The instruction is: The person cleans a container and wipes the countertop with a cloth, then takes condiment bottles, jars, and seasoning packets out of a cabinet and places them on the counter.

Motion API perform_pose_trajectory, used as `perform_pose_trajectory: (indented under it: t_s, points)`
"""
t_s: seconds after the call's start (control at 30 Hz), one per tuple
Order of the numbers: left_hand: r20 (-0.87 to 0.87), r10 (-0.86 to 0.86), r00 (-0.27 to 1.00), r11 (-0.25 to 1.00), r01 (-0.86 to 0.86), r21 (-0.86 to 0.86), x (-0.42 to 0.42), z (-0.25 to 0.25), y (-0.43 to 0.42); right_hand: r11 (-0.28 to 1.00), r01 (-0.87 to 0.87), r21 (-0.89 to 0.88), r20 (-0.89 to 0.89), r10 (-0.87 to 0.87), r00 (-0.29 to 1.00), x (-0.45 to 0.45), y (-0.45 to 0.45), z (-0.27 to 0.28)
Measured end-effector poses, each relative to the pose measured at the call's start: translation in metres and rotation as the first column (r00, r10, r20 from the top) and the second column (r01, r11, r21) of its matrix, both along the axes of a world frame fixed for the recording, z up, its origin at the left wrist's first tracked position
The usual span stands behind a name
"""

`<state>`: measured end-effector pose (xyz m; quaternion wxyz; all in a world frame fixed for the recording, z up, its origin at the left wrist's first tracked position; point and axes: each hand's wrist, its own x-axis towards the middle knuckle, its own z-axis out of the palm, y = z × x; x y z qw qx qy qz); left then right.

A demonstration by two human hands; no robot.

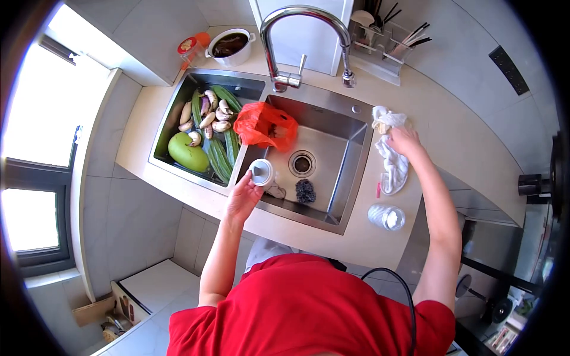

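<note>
My left hand grips a round white lid with a grey knob, above the near left edge of the right sink basin. On the counter to the right of the basin, my right hand is closed on a bunched white cloth; its fingertips are partly hidden. A ribbed clear glass jar lies nearer to me, with something white showing at its end. Between the jar and the cloth is a small pink strip.
An orange-red plastic bag and a dark scouring pad are in the right basin. The left basin holds a green melon-like fruit, ridged gourds and several pale eggplants. A tall faucet stands behind, beside a utensil rack.
</note>
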<state>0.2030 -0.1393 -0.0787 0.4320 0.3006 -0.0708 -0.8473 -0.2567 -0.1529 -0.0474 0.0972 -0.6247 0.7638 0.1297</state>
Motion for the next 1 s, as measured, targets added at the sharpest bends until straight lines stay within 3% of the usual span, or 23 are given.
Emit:
perform_pose_trajectory:
  t_s: [0.03, 0.1, 0.17, 0.27, 0.33, 0.4, 0.47, 0.53, 0.57, 0.6, 0.67, 0.7, 0.77, 0.8, 0.83, 0.87, 0.93, 1.0]
  points:
    - [0.009, -0.018, 1.0, 1.0, 0.018, 0.012, -0.003, 0.002, -0.006, 0.997, -0.064, 0.044, 0.177, 0.055, 0.983, 0.024, -0.005, 0.025]
    - [0.017, -0.047, 0.999, 0.999, 0.046, 0.025, 0.002, -0.004, -0.017, 0.992, -0.12, -0.049, 0.644, 0.123, 0.755, 0.07, -0.011, 0.038]
    - [-0.135, -0.116, 0.984, 0.993, 0.116, -0.01, 0.012, -0.025, -0.031, 0.97, -0.169, -0.175, 0.745, 0.243, 0.621, 0.122, -0.018, 0.009]
    - [-0.08, -0.147, 0.986, 0.989, 0.145, -0.022, 0.015, -0.009, -0.047, 0.953, -0.301, 0.036, 0.785, 0.159, 0.599, 0.198, -0.029, -0.056]
    - [-0.174, -0.186, 0.967, 0.982, 0.186, -0.016, 0.028, -0.006, -0.057, 0.954, -0.268, 0.133, 0.795, 0.059, 0.604, 0.24, -0.035, -0.125]
    - [0.009, -0.154, 0.988, 0.988, 0.154, 0.025, 0.037, 0.005, -0.066, 0.982, -0.183, -0.054, 0.773, 0.157, 0.614, 0.28, -0.032, -0.21]
    - [0.002, -0.177, 0.984, 0.984, 0.177, 0.021, 0.054, 0.005, -0.075, 0.99, -0.059, 0.127, 0.863, -0.081, 0.498, 0.325, -0.038, -0.245]
    - [0.012, -0.195, 0.981, 0.98, 0.194, 0.035, 0.068, 0.003, -0.087, 0.997, 0.066, 0.033, 0.842, -0.063, 0.536, 0.361, -0.034, -0.243]
    - [0.02, -0.207, 0.978, 0.978, 0.206, 0.042, 0.077, 0.002, -0.093, 0.984, 0.105, 0.141, 0.711, -0.175, 0.681, 0.375, -0.04, -0.245]
    - [0.017, -0.217, 0.976, 0.976, 0.216, 0.041, 0.084, 0.002, -0.099, 0.97, 0.219, 0.11, 0.697, -0.232, 0.679, 0.382, -0.042, -0.249]
    - [0.094, -0.229, 0.969, 0.972, 0.223, 0.07, 0.095, 0.003, -0.11, 0.921, 0.294, 0.255, 0.76, -0.379, 0.528, 0.38, -0.048, -0.254]
    - [0.08, -0.244, 0.966, 0.969, 0.24, 0.059, 0.098, 0.001, -0.115, 0.917, 0.311, 0.249, 0.756, -0.384, 0.53, 0.373, -0.048, -0.25]
    - [0.046, -0.291, 0.956, 0.957, 0.289, 0.04, 0.105, 0.003, -0.125, 0.898, 0.439, 0.01, 0.914, -0.187, 0.36, 0.352, -0.04, -0.239]
    - [0.023, -0.322, 0.947, 0.947, 0.321, 0.026, 0.107, 0.004, -0.13, 0.802, 0.535, 0.267, 0.957, -0.286, -0.049, 0.341, -0.033, -0.226]
    - [0.012, -0.336, 0.942, 0.942, 0.336, 0.024, 0.108, 0.005, -0.134, 0.741, 0.57, 0.355, 0.928, -0.204, -0.313, 0.329, -0.026, -0.204]
    - [0.004, -0.351, 0.936, 0.936, 0.351, 0.018, 0.107, 0.006, -0.14, 0.691, 0.65, 0.315, 0.923, -0.063, -0.38, 0.321, -0.019, -0.194]
    - [0.014, -0.389, 0.921, 0.921, 0.389, 0.005, 0.104, 0.005, -0.146, 0.586, 0.775, 0.239, 0.939, 0.063, -0.338, 0.307, -0.019, -0.154]
    - [-0.028, -0.429, 0.903, 0.903, 0.429, -0.012, 0.101, -0.002, -0.153, 0.571, 0.784, 0.245, 0.962, -0.045, -0.268, 0.281, -0.03, -0.106]
